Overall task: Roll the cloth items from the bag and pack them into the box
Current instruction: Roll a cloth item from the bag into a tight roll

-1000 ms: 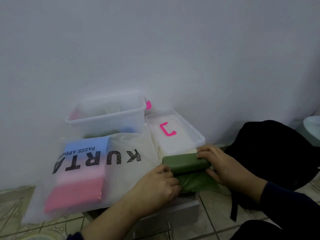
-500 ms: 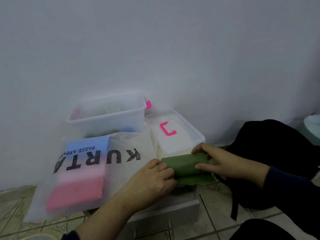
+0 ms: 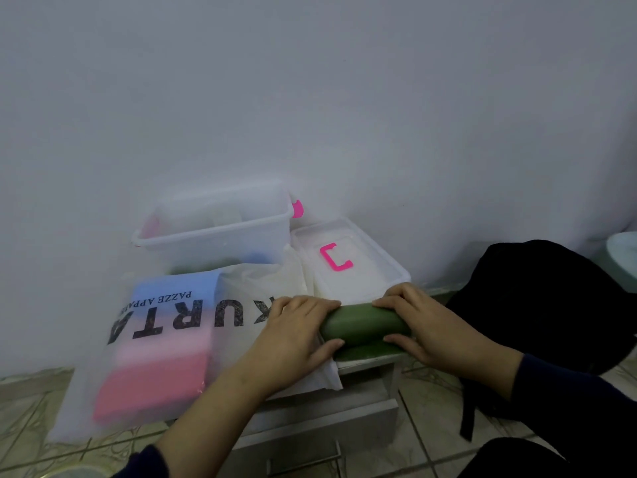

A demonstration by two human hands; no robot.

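Note:
A green cloth point(image 3: 365, 324) lies rolled into a thick cylinder on the front right of a low white cabinet point(image 3: 365, 369), with a short flat tail under it. My left hand point(image 3: 296, 334) grips the roll's left end. My right hand point(image 3: 422, 322) grips its right end. A translucent white bag point(image 3: 241, 294) printed KURTA lies to the left, with folded blue and pink cloths point(image 3: 151, 381) showing through it. Behind it stands a clear plastic box point(image 3: 213, 229), open, against the wall.
The box's clear lid point(image 3: 348, 267) with a pink handle lies upside down behind the roll. A black backpack point(image 3: 537, 301) sits on the tiled floor at the right. The cabinet has a drawer front point(image 3: 310, 432) below the hands.
Both hands have rolled the green cloth further toward me, so the roll is thicker and the flat tail shorter. The hands now grip its two ends.

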